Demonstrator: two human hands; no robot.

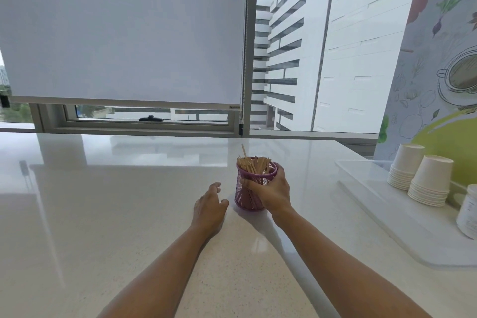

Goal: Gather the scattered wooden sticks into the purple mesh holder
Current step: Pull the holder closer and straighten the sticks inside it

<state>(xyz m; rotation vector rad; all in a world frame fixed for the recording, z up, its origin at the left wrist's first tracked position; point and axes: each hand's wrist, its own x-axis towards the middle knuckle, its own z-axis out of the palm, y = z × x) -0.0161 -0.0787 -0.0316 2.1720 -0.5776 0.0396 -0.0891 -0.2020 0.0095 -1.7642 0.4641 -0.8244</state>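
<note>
The purple mesh holder (244, 195) stands upright on the white counter (129, 201), near its middle. Several wooden sticks (251, 164) fill it and poke out of the top, one taller than the others. My right hand (271, 193) grips the holder from its right side, fingers curled round the front and thumb at the rim. My left hand (209, 208) lies just left of the holder, fingers relaxed and holding nothing, a small gap between it and the mesh. No loose sticks show on the counter.
A clear tray (387, 217) at the right holds two stacks of paper cups (429, 179) and a white jar (468, 212). A window with a lowered blind (124, 33) runs along the counter's far edge. A wall with drawings closes the right side.
</note>
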